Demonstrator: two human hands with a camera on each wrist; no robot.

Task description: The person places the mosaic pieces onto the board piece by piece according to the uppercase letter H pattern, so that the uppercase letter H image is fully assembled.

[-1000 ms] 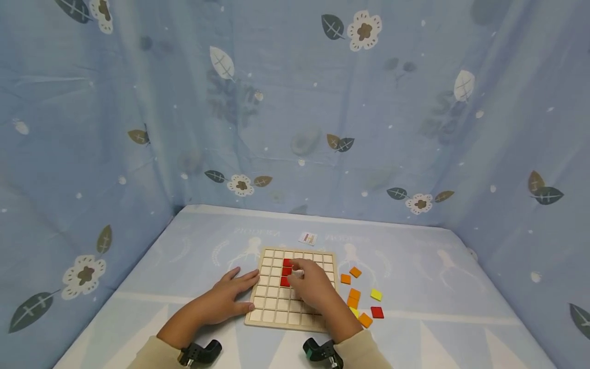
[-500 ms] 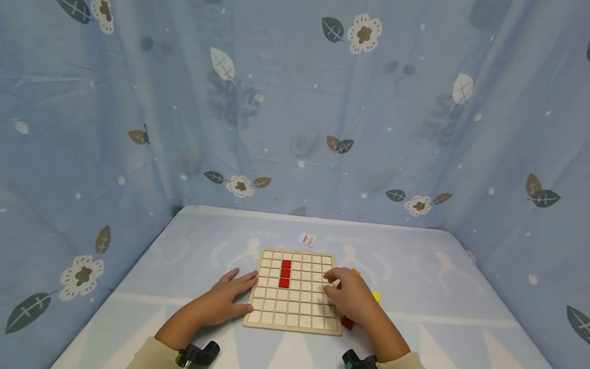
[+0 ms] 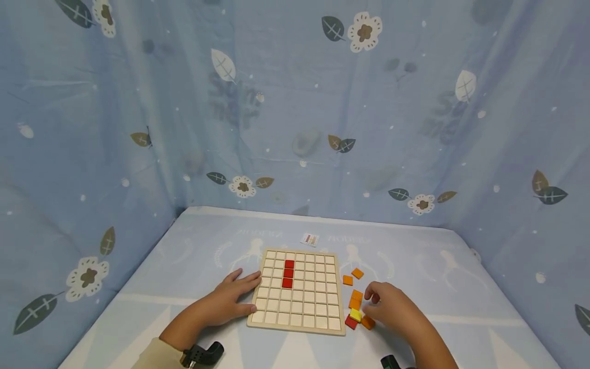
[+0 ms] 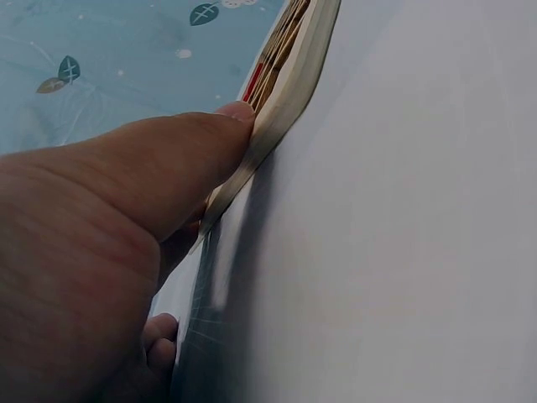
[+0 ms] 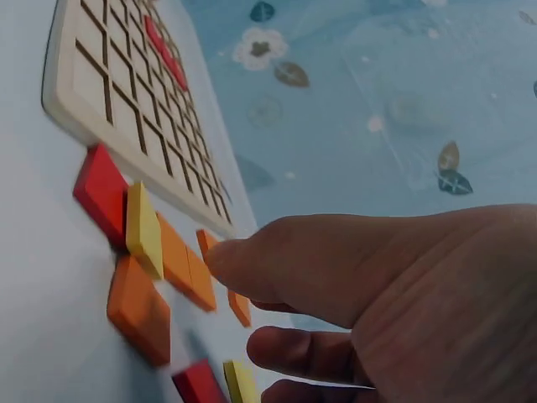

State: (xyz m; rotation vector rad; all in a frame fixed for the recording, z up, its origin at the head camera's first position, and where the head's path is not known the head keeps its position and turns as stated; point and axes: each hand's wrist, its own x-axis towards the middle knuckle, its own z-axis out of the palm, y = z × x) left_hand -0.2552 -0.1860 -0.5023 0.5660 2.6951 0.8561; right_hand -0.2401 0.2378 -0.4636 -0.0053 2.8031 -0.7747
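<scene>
A wooden grid board [image 3: 308,309] lies flat, with three red square tiles [image 3: 288,273] in one column. My left hand [image 3: 224,302] rests at its left edge, fingers spread; in the left wrist view the thumb [image 4: 185,155] touches the board's rim. Right of the board, my right hand [image 3: 394,311] is over loose tiles, its thumb [image 5: 268,256] and fingers apart with nothing visible between them. Beside it lie several orange tiles [image 3: 356,299], a yellow tile [image 3: 355,314] and a red tile [image 3: 351,322]. Another red tile [image 5: 200,383] and yellow tile [image 5: 241,382] are below the fingers.
Behind the board lies a small printed card [image 3: 310,239]. A pale patterned cloth covers the table [image 3: 184,266], and a blue floral curtain [image 3: 295,118] encloses its back and sides.
My right hand has moved from the red tiles on the board rightward, to the loose tiles beside it. My left hand stays at the board's edge.
</scene>
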